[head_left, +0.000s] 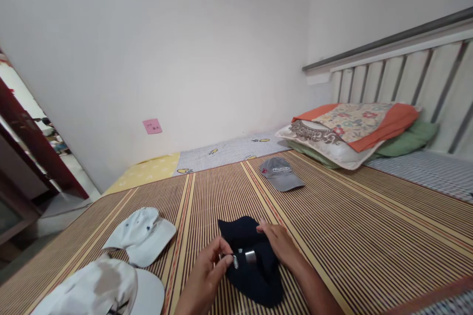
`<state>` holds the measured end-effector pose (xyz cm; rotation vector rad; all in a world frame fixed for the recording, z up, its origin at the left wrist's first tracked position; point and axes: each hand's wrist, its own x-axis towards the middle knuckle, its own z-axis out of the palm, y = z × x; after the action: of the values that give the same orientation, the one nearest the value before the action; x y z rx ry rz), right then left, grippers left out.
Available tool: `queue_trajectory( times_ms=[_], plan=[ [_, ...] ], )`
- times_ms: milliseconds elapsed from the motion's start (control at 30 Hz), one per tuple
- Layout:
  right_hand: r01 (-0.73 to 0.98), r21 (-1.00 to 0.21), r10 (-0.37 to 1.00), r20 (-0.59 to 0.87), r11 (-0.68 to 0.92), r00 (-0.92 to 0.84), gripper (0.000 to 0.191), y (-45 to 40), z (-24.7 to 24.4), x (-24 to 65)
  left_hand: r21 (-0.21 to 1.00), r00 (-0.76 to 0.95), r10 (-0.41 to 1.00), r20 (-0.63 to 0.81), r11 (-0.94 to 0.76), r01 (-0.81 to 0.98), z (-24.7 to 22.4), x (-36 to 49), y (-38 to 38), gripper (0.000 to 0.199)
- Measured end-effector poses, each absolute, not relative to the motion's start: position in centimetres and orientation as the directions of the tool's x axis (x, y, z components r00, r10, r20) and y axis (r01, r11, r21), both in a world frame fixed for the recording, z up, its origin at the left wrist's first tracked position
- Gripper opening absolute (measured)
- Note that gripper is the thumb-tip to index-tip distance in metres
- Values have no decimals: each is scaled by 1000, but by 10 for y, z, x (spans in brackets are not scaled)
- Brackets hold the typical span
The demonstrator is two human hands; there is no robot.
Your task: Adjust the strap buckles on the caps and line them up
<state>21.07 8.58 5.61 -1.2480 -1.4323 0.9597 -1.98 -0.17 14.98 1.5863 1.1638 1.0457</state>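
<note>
Dark cap [252,279] lies toward the mat's [369,226] near edge; left hand [211,267] pinches its middle, right hand [281,245] touches its right side, grip unclear; open mat stretches rightward.

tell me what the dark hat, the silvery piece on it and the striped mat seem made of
Dark hat: likely cloth, matte, judging by its soft folds.
Silvery piece: probably metal, shiny, since it catches bright light, though coated plastic is possible.
Striped mat: perhaps bamboo, fairly dull, suggested by its narrow parallel strips.
</note>
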Motion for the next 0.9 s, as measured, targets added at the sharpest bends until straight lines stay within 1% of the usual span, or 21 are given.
queue_trajectory(
  times_ms=[167, 233, 267, 300, 367, 433, 500, 567, 633, 700, 733, 833, 900],
  plan=[
    [245, -955, 986, 164, 166, -28, 64, 83, 59, 211, 983, 183, 982, 50, -80, 163, 137, -14, 8, 26],
    [255, -949, 982, 181, 186, -44, 61, 82, 61, 211, 976, 184, 982, 29, -68, 206, 135, -13, 10, 27],
    [260, -944, 979, 197, 203, -50, 59, 81, 64, 211, 966, 185, 982, 29, -76, 248, 135, -14, 11, 24],
    [264, -938, 974, 218, 225, -56, 57, 79, 68, 211, 952, 180, 983, 38, -90, 293, 134, -14, 12, 21],
    [269, -923, 961, 272, 276, -55, 51, 74, 80, 211, 921, 162, 984, 71, -127, 367, 134, -15, 13, 23],
    [255, -905, 940, 335, 340, -64, 44, 67, 96, 210, 906, 140, 984, 109, -156, 392, 132, -16, 14, 24],
    [202, -901, 922, 359, 383, -143, 40, 60, 109, 207, 910, 134, 983, 126, -169, 379, 131, -18, 15, 24],
    [212, -906, 912, 305, 366, -274, 41, 54, 113, 204, 926, 162, 980, 112, -162, 342, 131, -22, 14, 26],
    [323, -889, 917, 211, 323, -337, 40, 51, 108, 202, 941, 233, 971, 62, -135, 310, 131, -28, 13, 28],
    [451, -848, 940, 141, 277, -311, 36, 50, 97, 202, 942, 288, 958, 2, -98, 319, 131, -38, 11, 28],
    [490, -834, 950, 116, 252, -290, 38, 51, 93, 203, 941, 298, 954, -30, -74, 332, 131, -43, 10, 28],
    [543, -815, 960, 52, 201, -277, 45, 50, 90, 205, 941, 282, 953, -107, 6, 337, 127, -56, 9, 30],
    [535, -822, 946, 16, 196, -323, 46, 48, 97, 204, 945, 274, 955, -114, 20, 326, 124, -60, 9, 31]
  ],
)
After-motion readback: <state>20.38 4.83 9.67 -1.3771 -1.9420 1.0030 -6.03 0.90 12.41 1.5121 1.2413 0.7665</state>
